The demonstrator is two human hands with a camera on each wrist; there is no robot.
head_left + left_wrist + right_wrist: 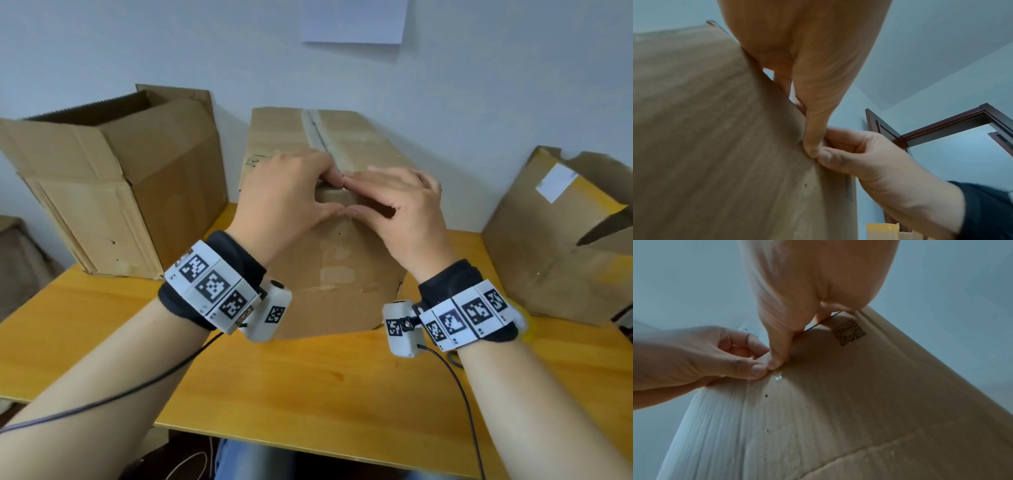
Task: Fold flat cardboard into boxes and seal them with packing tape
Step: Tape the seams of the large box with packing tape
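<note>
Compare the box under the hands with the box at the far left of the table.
The middle box is closed on top, with tape along its seam; the left box stands open, flaps up. Both hands, left hand and right hand, press the middle box; nothing touches the left box. Both are worn brown cardboard on the wooden table.

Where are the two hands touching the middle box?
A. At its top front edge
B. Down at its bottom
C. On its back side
A: the left hand and right hand meet, thumbs tip to tip, at the top front edge of the middle box.
</note>
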